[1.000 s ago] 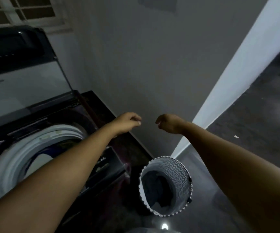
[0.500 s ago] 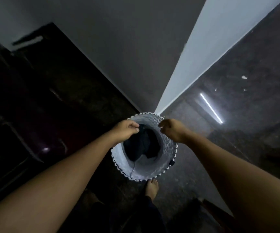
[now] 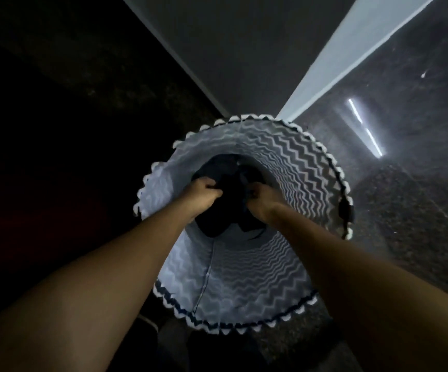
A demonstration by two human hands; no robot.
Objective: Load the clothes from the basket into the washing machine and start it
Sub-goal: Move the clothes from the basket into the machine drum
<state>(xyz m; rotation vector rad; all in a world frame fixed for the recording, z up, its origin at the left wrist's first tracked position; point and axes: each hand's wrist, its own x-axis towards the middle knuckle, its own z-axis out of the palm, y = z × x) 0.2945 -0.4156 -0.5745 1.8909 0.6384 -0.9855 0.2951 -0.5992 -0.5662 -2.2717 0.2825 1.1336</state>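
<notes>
I look straight down into a round laundry basket (image 3: 292, 162) with a grey-and-white zigzag lining and a scalloped rim. Dark navy clothes (image 3: 230, 210) lie bunched at its bottom. Both my arms reach deep inside. My left hand (image 3: 204, 190) is closed on the left side of the dark cloth, and my right hand (image 3: 264, 200) is closed on its right side. The washing machine is out of view.
The basket stands on a dark speckled floor (image 3: 405, 210) in a corner where a grey wall (image 3: 244, 57) meets a pale wall edge (image 3: 338, 68). A bright strip of light (image 3: 365, 130) reflects on the floor to the right. The left side is very dark.
My view swung from the open washing machine down onto the basket. Both hands went from above the rim down inside and closed on the dark clothes.
</notes>
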